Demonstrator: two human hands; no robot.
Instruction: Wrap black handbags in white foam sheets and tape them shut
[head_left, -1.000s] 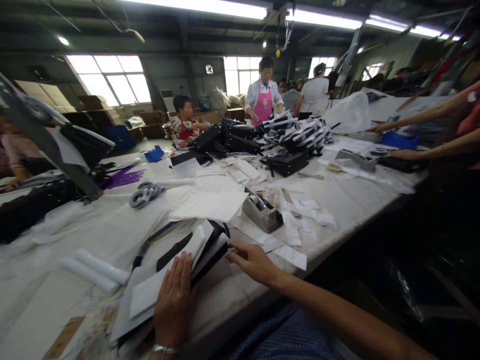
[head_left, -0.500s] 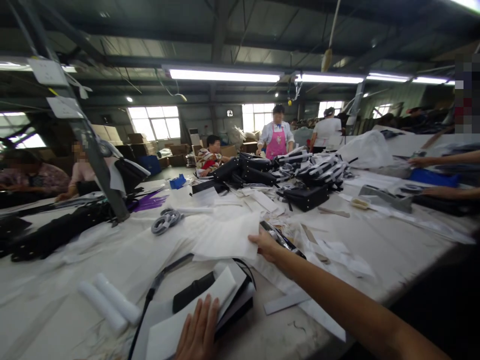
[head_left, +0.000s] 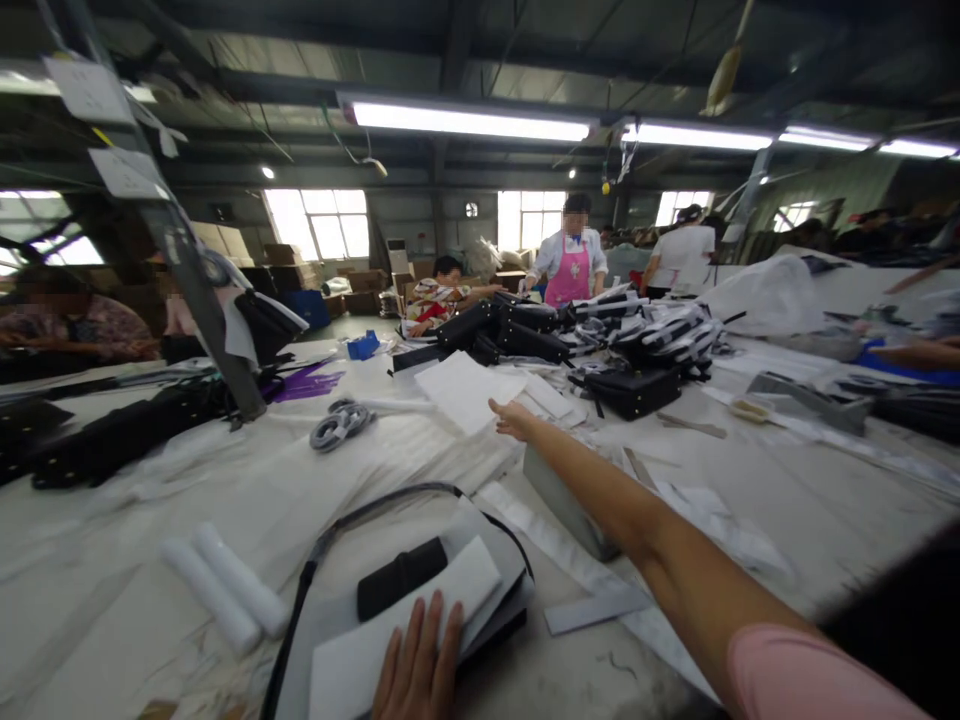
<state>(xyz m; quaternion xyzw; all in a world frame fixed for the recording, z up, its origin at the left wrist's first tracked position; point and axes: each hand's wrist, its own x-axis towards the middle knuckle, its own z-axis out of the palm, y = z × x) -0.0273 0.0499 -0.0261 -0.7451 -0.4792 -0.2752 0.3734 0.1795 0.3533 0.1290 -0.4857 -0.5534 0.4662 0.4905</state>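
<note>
My left hand (head_left: 420, 672) lies flat, fingers spread, on a white sheet (head_left: 360, 660) that covers a flat black bag (head_left: 401, 578) with a dark strap (head_left: 352, 520) at the near table edge. My right arm stretches far over the table; my right hand (head_left: 512, 420) pinches the near edge of a white paper sheet (head_left: 466, 390) that is lifted off the pile. A grey tape dispenser (head_left: 559, 495) sits under my forearm.
Two white rolls (head_left: 225, 595) lie at the left. Grey coiled strap (head_left: 336, 425), purple sheets (head_left: 304, 383), black bags (head_left: 495, 335) and striped ones (head_left: 660, 335) crowd the table's middle. A slanted metal post (head_left: 202, 290) stands left. Several people work around the far side.
My right hand left the bag's edge, reached forward over the tape dispenser, took hold of a white sheet and carried it further away. The left hand stayed pressed on the bag's sheet.
</note>
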